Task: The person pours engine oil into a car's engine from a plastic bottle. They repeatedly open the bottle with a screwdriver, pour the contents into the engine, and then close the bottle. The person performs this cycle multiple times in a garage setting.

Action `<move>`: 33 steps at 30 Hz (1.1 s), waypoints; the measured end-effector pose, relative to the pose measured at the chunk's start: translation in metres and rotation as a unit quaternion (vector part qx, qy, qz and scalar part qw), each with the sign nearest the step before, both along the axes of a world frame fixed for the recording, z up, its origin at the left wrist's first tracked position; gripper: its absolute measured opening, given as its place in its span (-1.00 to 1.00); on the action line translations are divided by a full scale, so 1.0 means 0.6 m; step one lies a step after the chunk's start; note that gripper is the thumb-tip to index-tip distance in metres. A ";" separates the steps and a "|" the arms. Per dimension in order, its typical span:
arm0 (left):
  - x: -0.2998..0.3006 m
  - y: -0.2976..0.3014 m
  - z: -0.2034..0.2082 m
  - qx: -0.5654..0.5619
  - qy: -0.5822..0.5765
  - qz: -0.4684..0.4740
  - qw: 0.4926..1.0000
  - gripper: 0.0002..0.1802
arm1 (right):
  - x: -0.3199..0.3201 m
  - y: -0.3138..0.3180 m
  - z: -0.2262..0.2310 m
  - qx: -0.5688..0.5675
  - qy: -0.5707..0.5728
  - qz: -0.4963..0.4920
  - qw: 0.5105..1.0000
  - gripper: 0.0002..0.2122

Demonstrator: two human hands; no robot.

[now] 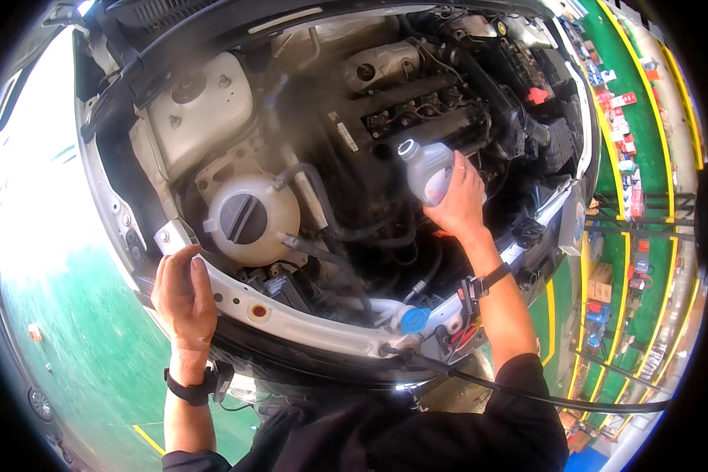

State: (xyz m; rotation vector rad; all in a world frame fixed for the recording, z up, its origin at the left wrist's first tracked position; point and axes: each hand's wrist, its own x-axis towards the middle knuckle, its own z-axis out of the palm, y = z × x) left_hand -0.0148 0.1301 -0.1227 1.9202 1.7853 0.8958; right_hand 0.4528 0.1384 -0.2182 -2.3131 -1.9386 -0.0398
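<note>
My right hand (459, 198) is wrapped round a grey plastic bottle (431, 169) with a pale label, held over the engine. The bottle tilts to the upper left; its neck has a whitish rim. Behind it lies the dark engine (417, 106), partly blurred. At the car's front left, my left hand (185, 297) hovers at or touches the pale front panel (236, 291); I cannot tell which. Its fingers are loosely curled with the thumb apart, and nothing shows between them. Nearest to it is a round whitish reservoir (279, 216) with a black cap (243, 219).
A blue cap (414, 319) sits by the front panel. Hoses (315, 185) cross the bay, and a black cable (527, 396) runs off to the right. Shelves (629, 181) with boxes stand at the right. Another car (0, 338) is at the left edge.
</note>
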 end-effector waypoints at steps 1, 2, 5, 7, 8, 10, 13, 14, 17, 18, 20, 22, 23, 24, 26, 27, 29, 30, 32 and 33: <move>-0.001 0.000 -0.001 0.003 0.003 0.000 1.000 -0.81 | 0.000 0.001 0.000 0.000 0.000 0.000 1.000 0.19; -0.001 0.000 -0.001 0.003 0.003 0.000 1.000 -0.81 | -0.001 0.001 0.001 -0.006 0.000 0.000 1.000 0.19; -0.002 -0.001 -0.001 -0.005 0.005 0.000 1.000 -0.82 | -0.001 0.000 0.000 -0.015 -0.004 -0.003 1.000 0.18; -0.001 0.001 0.000 -0.003 0.012 0.000 1.000 -0.81 | -0.001 0.000 -0.001 -0.016 -0.006 -0.005 1.000 0.18; -0.001 0.001 0.001 -0.003 0.013 0.000 1.000 -0.81 | 0.000 -0.001 -0.001 -0.017 -0.005 -0.005 1.000 0.18; 0.000 0.000 0.001 -0.008 0.007 0.004 1.000 -0.82 | 0.001 -0.001 0.000 -0.018 -0.005 -0.005 1.000 0.18; -0.002 0.000 -0.002 -0.006 -0.005 0.001 1.000 -0.82 | 0.002 -0.002 0.003 -0.028 0.002 -0.012 1.000 0.18; -0.002 0.000 -0.001 -0.006 -0.005 0.001 1.000 -0.82 | 0.004 -0.003 0.002 -0.023 0.000 -0.008 1.000 0.18; -0.002 0.000 -0.002 -0.005 -0.008 0.000 1.000 -0.81 | 0.005 -0.004 0.003 -0.021 -0.009 -0.006 1.000 0.17; -0.003 -0.001 -0.003 -0.005 -0.008 0.002 1.000 -0.82 | 0.005 -0.004 0.003 -0.024 -0.016 -0.006 1.000 0.17; -0.002 -0.002 -0.003 -0.005 -0.009 0.004 1.000 -0.82 | 0.005 -0.004 0.003 -0.027 -0.019 -0.008 0.999 0.17; -0.001 -0.003 -0.002 -0.015 -0.014 0.011 1.000 -0.82 | 0.005 -0.005 0.004 -0.029 -0.022 -0.009 0.999 0.17; -0.001 -0.003 -0.002 -0.015 -0.013 0.011 1.000 -0.82 | 0.005 -0.005 0.004 -0.030 -0.021 -0.012 0.999 0.17; -0.001 -0.003 -0.002 -0.014 -0.011 0.011 1.000 -0.82 | 0.005 -0.006 0.005 -0.031 -0.020 -0.014 0.999 0.17; -0.001 -0.002 -0.001 -0.013 -0.009 0.010 1.000 -0.82 | 0.008 -0.007 0.005 -0.030 -0.024 -0.013 0.999 0.17; -0.001 -0.002 -0.001 -0.012 -0.011 0.010 1.000 -0.82 | 0.009 -0.007 0.005 -0.029 -0.027 -0.011 0.999 0.17; -0.001 -0.002 -0.001 -0.011 -0.012 0.009 1.000 -0.82 | 0.008 -0.008 0.005 -0.028 -0.026 -0.012 0.999 0.17; -0.001 -0.002 -0.001 -0.010 -0.010 0.010 1.000 -0.82 | 0.008 -0.008 0.007 -0.027 -0.024 -0.012 0.999 0.17; -0.002 -0.002 -0.003 -0.010 -0.008 0.010 1.000 -0.82 | 0.008 -0.009 0.010 -0.029 -0.027 -0.014 0.999 0.17; -0.003 -0.001 -0.004 -0.009 -0.007 0.009 1.000 -0.82 | 0.008 -0.009 0.011 -0.032 -0.030 -0.016 0.999 0.17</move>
